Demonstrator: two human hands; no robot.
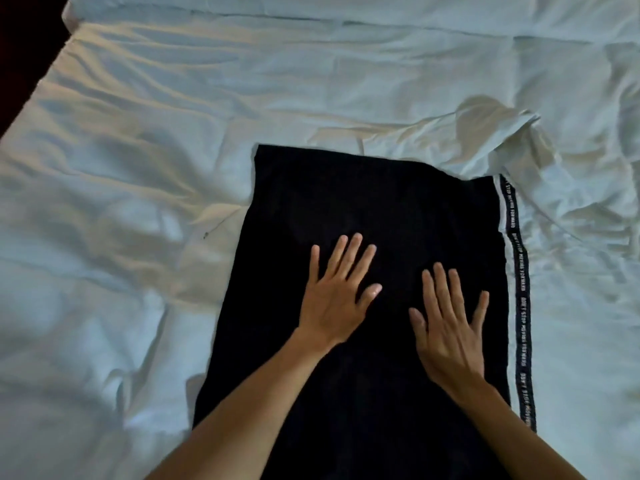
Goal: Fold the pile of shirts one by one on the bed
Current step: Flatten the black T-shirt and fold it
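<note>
- Black cloth fills the near middle: the shirt (363,209) lies flat on the bed (121,168), already narrowed to a long panel that runs from your body toward the far side, so the sides look folded in and the lengthwise fold is probably what remains.
- Your right hand (450,327) rests palm down on the nearer right part of the panel, fingers straight and spread, gripping nothing; that flat press is likely there to hold the layers down and push out creases.
- Your left hand (336,299) lies a little farther up and toward the middle, likewise flat with fingers splayed and nothing held. With both palms on the cloth, I judge you are smoothing rather than lifting.
- Along the shirt's right edge runs a lettered stripe (516,289); it lies straight, which suggests that edge is squared up well.
- Beyond the shirt's far right corner a white garment (502,133) lies rumpled on the sheet, touching or just beside the black cloth. It may be the next shirt, though I cannot tell what it is.
- Farther off, only the wrinkled white sheet shows, with a dark strip (20,46) at the far left.
</note>
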